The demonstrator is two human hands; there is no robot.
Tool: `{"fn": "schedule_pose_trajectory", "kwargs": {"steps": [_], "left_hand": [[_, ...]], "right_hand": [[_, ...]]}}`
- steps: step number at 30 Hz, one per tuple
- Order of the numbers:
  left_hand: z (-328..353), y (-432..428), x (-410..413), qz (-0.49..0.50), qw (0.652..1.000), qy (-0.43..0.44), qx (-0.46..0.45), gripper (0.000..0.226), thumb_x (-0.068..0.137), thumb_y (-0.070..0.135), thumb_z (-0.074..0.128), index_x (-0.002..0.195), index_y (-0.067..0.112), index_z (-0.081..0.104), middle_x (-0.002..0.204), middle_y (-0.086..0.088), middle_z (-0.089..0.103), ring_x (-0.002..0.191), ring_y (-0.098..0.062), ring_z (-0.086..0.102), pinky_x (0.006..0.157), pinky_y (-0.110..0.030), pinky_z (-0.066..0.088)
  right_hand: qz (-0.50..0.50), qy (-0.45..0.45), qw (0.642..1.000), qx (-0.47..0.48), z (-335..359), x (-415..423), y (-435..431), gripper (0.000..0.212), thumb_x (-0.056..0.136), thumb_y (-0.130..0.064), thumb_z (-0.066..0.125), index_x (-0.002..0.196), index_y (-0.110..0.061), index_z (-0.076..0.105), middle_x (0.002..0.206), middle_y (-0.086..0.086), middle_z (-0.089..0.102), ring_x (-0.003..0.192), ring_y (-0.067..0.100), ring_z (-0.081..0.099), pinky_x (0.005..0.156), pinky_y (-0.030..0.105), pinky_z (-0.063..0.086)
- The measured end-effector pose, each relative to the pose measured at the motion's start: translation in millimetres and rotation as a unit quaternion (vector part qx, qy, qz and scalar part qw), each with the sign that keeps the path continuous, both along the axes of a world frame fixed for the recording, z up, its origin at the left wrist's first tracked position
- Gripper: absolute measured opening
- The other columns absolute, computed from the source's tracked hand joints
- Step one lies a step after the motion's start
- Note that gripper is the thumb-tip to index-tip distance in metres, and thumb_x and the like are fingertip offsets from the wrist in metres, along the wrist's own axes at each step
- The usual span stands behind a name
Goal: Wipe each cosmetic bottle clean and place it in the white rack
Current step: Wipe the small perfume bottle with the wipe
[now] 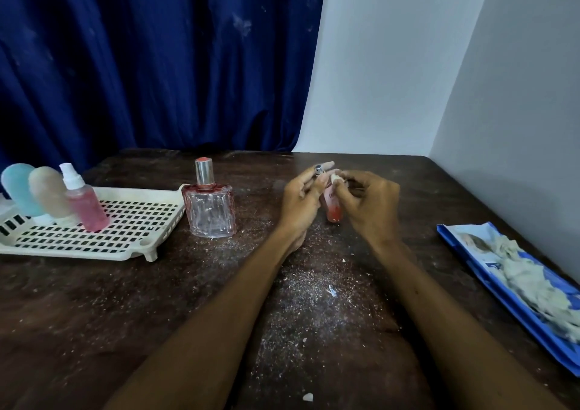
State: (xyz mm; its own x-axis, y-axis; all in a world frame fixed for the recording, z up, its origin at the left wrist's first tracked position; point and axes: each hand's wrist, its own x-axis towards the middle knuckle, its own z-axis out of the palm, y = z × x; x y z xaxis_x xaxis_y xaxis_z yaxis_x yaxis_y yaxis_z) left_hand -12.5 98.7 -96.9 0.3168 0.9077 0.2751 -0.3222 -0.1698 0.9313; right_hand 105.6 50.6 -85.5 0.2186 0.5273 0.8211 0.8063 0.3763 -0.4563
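Head view, white rack (142, 193) holding three bottles (88, 208), left hand (298, 201) gripping vial (333, 212)

Dusty table (94, 315); rack (138, 221), bottle (209, 212), packet (489, 271)

A room in a home is suggested. A worn, dark wooden counter (125, 315), strewn with pale crumbs (314, 303), is set into a corner of bare white walls (392, 64). A deep blue curtain (157, 58) is hung behind it, and everyday cosmetic bottles (89, 205) are stood in a white plastic rack (141, 193).
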Motion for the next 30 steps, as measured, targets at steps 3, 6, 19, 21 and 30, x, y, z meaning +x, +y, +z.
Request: {"fn": "schedule_pose_trajectory", "kwargs": {"steps": [3,6,19,21,30], "left_hand": [[1,0,1,-0.008,1.000,0.011,0.016,0.033,0.103,0.011,0.048,0.134,0.014,0.058,0.131,-0.006,0.065,0.118,-0.014,0.064,0.103,-0.039,0.051],[1,0,0,-0.008,1.000,0.014,0.010,0.034,0.105,0.014,0.044,0.137,0.015,0.055,0.135,-0.004,0.062,0.119,-0.011,0.063,0.102,-0.033,0.051],[-1,5,0,-0.019,0.999,0.045,0.017,0.030,0.107,0.013,0.036,0.127,0.016,0.059,0.128,-0.013,0.063,0.120,-0.025,0.061,0.107,-0.049,0.047],[-2,5,2,-0.017,0.999,0.033,0.001,0.033,0.108,0.015,0.034,0.135,0.013,0.053,0.133,-0.012,0.061,0.121,-0.024,0.061,0.107,-0.046,0.047],[-2,7,0,0.006,0.996,-0.044,-0.074,0.035,0.108,0.020,0.034,0.135,0.002,0.049,0.138,-0.017,0.058,0.124,-0.022,0.060,0.104,-0.036,0.050]], "right_hand": [[0.005,0.012,1.000,-0.009,1,1,-2,0.015,0.087,-0.009,0.073,0.101,-0.008,0.077,0.088,0.004,0.076,0.070,0.008,0.068,0.069,0.025,0.058],[0.025,0.007,0.999,-0.023,4,-3,-5,0.018,0.084,-0.010,0.075,0.101,-0.009,0.077,0.087,-0.002,0.075,0.068,0.009,0.069,0.066,0.027,0.059],[0.010,0.015,0.999,-0.032,4,-1,-3,0.017,0.089,-0.009,0.070,0.104,-0.009,0.076,0.086,0.002,0.076,0.068,0.007,0.065,0.067,0.006,0.049],[0.014,0.005,0.999,-0.040,4,-3,-4,0.015,0.088,-0.010,0.071,0.102,-0.010,0.077,0.085,0.000,0.075,0.068,0.009,0.067,0.069,0.019,0.056],[0.015,-0.001,0.978,-0.206,5,6,-5,0.022,0.078,-0.012,0.077,0.100,-0.010,0.078,0.077,0.004,0.076,0.060,0.017,0.068,0.058,0.023,0.056]]}}
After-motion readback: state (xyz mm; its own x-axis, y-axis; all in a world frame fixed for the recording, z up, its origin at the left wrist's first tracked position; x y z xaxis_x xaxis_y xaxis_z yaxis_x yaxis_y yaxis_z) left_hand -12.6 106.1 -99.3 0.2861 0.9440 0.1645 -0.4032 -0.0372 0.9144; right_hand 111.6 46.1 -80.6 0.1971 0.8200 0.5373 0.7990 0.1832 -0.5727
